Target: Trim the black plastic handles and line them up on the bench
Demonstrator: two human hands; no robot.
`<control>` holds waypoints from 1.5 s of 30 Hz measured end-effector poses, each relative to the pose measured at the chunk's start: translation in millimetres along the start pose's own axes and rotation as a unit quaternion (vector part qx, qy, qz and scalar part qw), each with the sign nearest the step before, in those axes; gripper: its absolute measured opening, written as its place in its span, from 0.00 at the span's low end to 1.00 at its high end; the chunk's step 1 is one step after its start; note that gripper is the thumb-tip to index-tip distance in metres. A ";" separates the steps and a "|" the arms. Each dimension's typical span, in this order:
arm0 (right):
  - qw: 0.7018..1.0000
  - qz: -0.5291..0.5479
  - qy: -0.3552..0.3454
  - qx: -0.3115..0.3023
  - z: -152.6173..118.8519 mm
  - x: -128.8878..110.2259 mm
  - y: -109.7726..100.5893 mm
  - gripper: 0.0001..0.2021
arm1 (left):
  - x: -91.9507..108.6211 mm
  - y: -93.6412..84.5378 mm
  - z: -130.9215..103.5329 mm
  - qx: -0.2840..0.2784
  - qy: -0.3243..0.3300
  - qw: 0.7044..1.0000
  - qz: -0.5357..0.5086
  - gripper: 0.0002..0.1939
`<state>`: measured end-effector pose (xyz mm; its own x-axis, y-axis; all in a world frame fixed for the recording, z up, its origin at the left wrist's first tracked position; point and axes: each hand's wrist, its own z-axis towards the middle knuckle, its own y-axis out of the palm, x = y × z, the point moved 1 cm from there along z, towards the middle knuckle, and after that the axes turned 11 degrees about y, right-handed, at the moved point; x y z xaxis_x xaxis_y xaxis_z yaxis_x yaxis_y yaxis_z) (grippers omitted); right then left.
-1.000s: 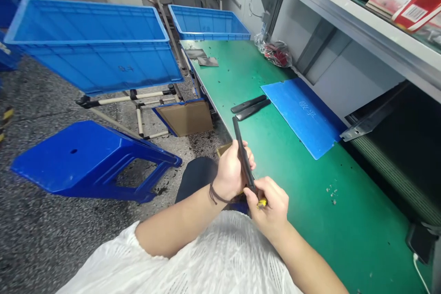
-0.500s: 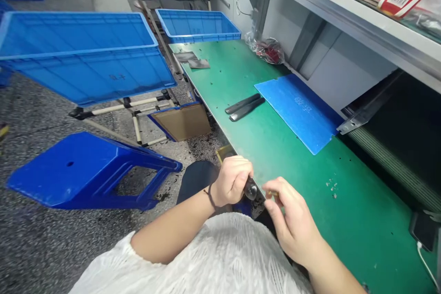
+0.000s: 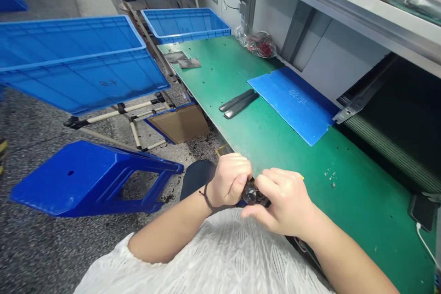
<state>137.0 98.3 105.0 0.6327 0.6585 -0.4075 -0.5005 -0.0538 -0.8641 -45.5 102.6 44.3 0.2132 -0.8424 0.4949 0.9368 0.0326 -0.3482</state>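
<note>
My left hand [image 3: 231, 179] is closed round a glossy black plastic piece [image 3: 249, 194], whose rounded end sticks out on the right. The rest of that piece is hidden in my fist. My right hand [image 3: 284, 200] is curled close beside it, thumb stretched out below the rounded end. It grips a thin tool, mostly hidden by the fingers; a small yellow end [image 3: 302, 178] shows behind the knuckles. Both hands are at the near edge of the green table [image 3: 344, 220]. Farther along lie two long dark handle-like pieces [image 3: 238, 103], side by side.
A blue sheet [image 3: 296, 103] lies on the table, with grey flat pieces [image 3: 189, 63] and a plastic bag [image 3: 260, 44] farther off. Blue crates [image 3: 82, 80] and a blue stool [image 3: 72, 174] stand left. A metal shelf [image 3: 330, 0] overhangs; a phone [image 3: 422, 211] lies right.
My right hand has moved left, up to the black piece, and turned so its back faces up. My left hand keeps its grip. The camera view has shifted slightly.
</note>
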 end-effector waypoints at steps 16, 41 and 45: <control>0.946 -0.212 -0.069 0.234 -8.3 1.8 8.2 0.26 | 19.8 18.7 -0.9 0.076 -0.168 0.983 -0.011 0.25; 0.996 0.009 -0.057 0.074 -3.0 -8.1 -1.5 0.30 | 17.0 9.7 0.3 0.084 -0.067 0.994 -0.015 0.23; 0.993 -0.010 -0.053 0.105 -7.5 -7.6 -0.9 0.31 | 16.3 9.0 -0.4 0.074 -0.061 0.995 -0.010 0.22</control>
<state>137.1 87.7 106.6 0.5833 0.7337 -0.3485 -0.6083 0.1103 -0.7860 -33.7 89.0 48.9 0.2182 -0.7725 0.5963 0.9697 0.1031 -0.2213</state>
